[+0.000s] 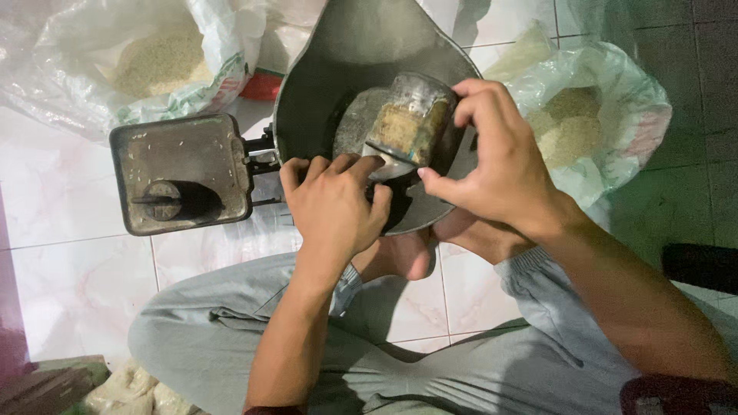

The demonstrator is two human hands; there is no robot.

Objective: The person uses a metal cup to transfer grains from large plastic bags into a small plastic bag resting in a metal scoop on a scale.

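Rice-filled tin can (pixel 409 121) is tilting over the dark metal scoop pan (pixel 323 69) of a balance scale, and the right hand (pixel 498 165) is clamped around it from the side and top, fingers closed on its wall. The left hand (pixel 332 201) is resting on the near rim of the pan, fingers curled together there; whether it is gripping something small I cannot tell. By my judgement the step in hand is emptying the can into the pan, and the next move is calling for a slow tip, keeping the mouth inside the rim. The weight platform (pixel 181 173) with a dark weight (pixel 165 200) on it is sitting just beside the pan, to the left. Two open sacks of rice (pixel 161 61) (pixel 573 127) are standing behind, one at each side, well apart. Open tiled floor (pixel 69 253) is lying to the left, while the person's grey-trousered legs (pixel 231 338) are closing the near side
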